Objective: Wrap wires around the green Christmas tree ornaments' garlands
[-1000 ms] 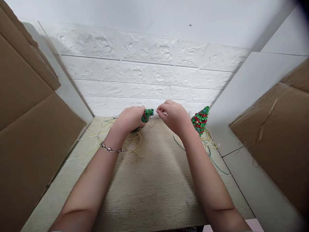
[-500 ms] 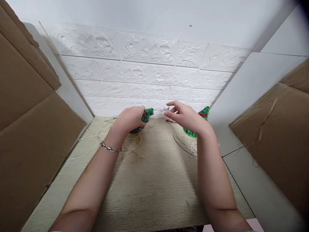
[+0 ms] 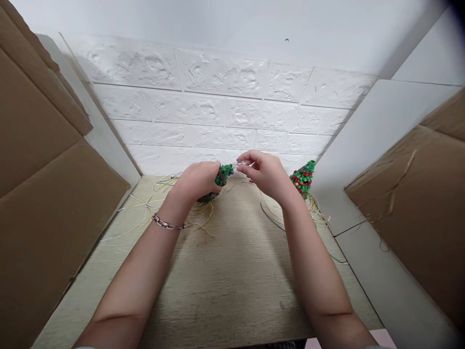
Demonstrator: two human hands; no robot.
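The left hand [image 3: 198, 180] is wrapped around a small green bead tree [image 3: 221, 175], held just above the table [image 3: 225, 271] near the wall. The right hand [image 3: 265, 175] pinches something tiny right by the tree's top. A second tree [image 3: 302, 178] stands to the right among loose wires [image 3: 145, 206].

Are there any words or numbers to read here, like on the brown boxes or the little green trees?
No, there is nothing to read.
The cardboard panels are plain brown.
The white wall shows only a brick pattern.
The beaded tree in the left hand, the second tree and the tiny piece pinched by the right hand carry no label.
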